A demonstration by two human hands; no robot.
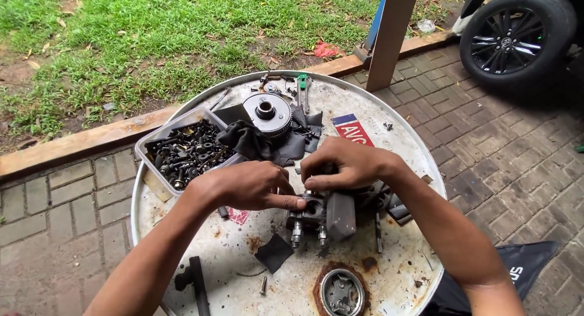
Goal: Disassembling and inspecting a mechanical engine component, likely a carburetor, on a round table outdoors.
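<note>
On the one round white drum top (389, 133) lies one grey metal engine part (325, 215), directly under both hands, its long axis running left to right. The right hand (347, 164) is clamped on its top from above, and the left hand (255, 185) presses its fingertips on the left end, equally near. One plastic tray of bolts (185, 149) and one toothed round gear (267, 113) lie behind, apart.

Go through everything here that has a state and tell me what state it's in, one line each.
Left hand: fingers on the metal part.
Right hand: gripping the metal part from above.
Metal part: upright on the drum top.
Tray: full of bolts.
Gear: lying flat on a rag.
Drum top: rusty, stained.
</note>
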